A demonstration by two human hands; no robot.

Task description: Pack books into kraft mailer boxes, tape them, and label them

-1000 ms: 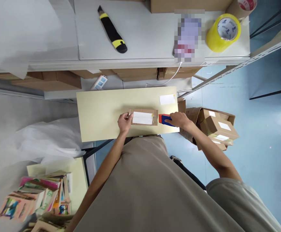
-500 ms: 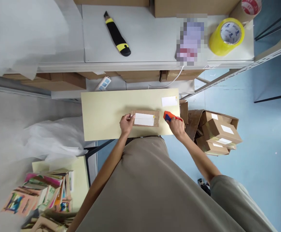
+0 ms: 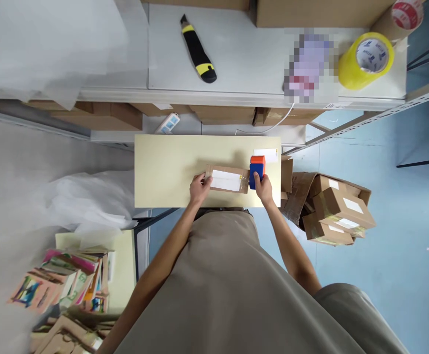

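Note:
A small flat cardboard box (image 3: 244,186) with a white label (image 3: 226,180) lies slightly tilted on the pale yellow tabletop (image 3: 163,169). Clear tape shines on its right end. My left hand (image 3: 199,189) grips the box's left end, thumb on top. In my right hand (image 3: 263,191) is an orange and blue tape dispenser (image 3: 257,172), held upright against or just beside the box's right end; I cannot tell if they touch. Behind the dispenser, a second white label (image 3: 266,154) lies near the table's back right corner.
On the shelf (image 3: 244,64) ahead are a utility knife (image 3: 199,49), a blurred-out object (image 3: 308,66) and a yellow tape roll (image 3: 365,60). Taped boxes (image 3: 343,206) fill a carton at right. Cardboard scraps (image 3: 70,280) and white plastic sheeting (image 3: 92,201) are at left.
My right hand has turned the dispenser upright and brought it left to the box's right end. The box has tilted slightly, its right end nearer me. The whole view has shifted a little.

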